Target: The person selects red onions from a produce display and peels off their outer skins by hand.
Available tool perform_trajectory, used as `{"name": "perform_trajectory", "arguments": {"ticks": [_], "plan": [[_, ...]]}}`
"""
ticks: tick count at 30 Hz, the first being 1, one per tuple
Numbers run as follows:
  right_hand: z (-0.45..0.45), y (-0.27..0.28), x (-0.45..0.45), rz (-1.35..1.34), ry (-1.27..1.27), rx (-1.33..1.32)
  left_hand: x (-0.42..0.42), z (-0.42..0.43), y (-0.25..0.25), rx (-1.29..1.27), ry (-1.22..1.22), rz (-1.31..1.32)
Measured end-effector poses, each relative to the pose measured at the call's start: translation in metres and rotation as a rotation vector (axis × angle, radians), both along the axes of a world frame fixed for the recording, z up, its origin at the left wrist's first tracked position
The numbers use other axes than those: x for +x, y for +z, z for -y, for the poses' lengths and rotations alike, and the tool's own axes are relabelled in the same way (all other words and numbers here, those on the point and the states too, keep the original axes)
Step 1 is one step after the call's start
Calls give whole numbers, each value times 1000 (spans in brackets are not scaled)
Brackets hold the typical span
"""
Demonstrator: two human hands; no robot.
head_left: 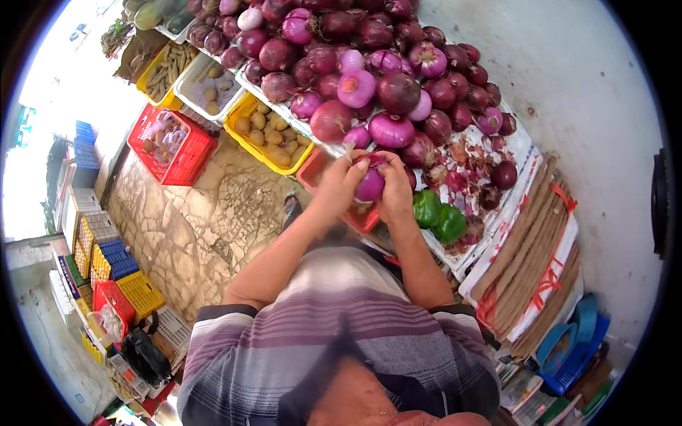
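Observation:
Both hands meet at the middle of the head view around one purple onion (369,186). My left hand (341,181) grips its left side, with thumb and fingers closed near a pale dry stem end at the top. My right hand (395,186) wraps round its right side. Just beyond the hands lies a large heap of red onions (334,53), some dark-skinned and some bright and peeled. Loose onion skins (462,163) are scattered to the right of the hands. Two green peppers (438,216) sit close to my right hand.
A yellow crate (284,169) of potatoes, a white crate (186,89) and a red basket (192,160) stand to the left. A red tray (364,224) is under the hands. Long brown roots (522,255) lie at the right beside the white wall (604,128).

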State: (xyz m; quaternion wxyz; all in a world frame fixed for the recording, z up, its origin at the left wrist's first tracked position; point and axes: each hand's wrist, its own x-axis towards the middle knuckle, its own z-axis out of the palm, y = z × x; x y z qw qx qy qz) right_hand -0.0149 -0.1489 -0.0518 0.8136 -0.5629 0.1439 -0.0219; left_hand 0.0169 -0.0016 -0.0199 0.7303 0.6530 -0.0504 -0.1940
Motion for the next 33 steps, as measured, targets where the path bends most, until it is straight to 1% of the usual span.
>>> {"name": "perform_trajectory", "arguments": {"ticks": [3, 4, 6, 7, 9, 10, 12, 14, 17, 21, 23, 26, 28, 29, 30, 32, 33], "plan": [[9, -11, 0, 115, 38, -194, 0, 0, -3, -52, -21, -35], [11, -12, 1, 161, 44, -258, 0, 0, -3, -6, -43, -11], [13, -11, 1, 161, 37, -258, 0, -1, 1, 85, -86, 40], [11, -7, 2, 116, 26, -193, 0, -1, 1, 86, -81, 32], [14, -8, 0, 105, 63, -276, 0, 1, 1, 87, -70, 19], [20, -12, -3, 139, 112, -425, 1, 2, -4, 59, -54, 8], [23, -8, -4, 105, 156, -342, 2, 4, -12, 6, -22, -14], [24, 5, -5, -32, 142, 122, 3, 2, -8, 29, -29, 12], [21, 17, -4, -87, 155, 198, 7, 0, -14, 77, -99, 56], [19, 14, -4, -70, 140, 216, 8, 1, 9, 166, -211, 80], [19, 10, -2, -77, 124, 212, 8, 2, 13, 193, -202, 88], [26, -9, -1, -26, 147, 102, 6, 1, 17, 215, -190, 66], [29, -20, -1, 40, 155, -85, 7, -1, 16, 233, -208, 58], [33, -22, -2, 38, 183, -118, 9, -3, 14, 250, -231, 63], [35, -20, -2, 36, 210, -151, 11, -5, 12, 267, -253, 67], [40, 6, 2, -39, 304, -99, 13, -9, 1, 279, -268, 121], [41, 6, 3, -7, 300, -145, 13, -9, -4, 284, -280, 146]]}}
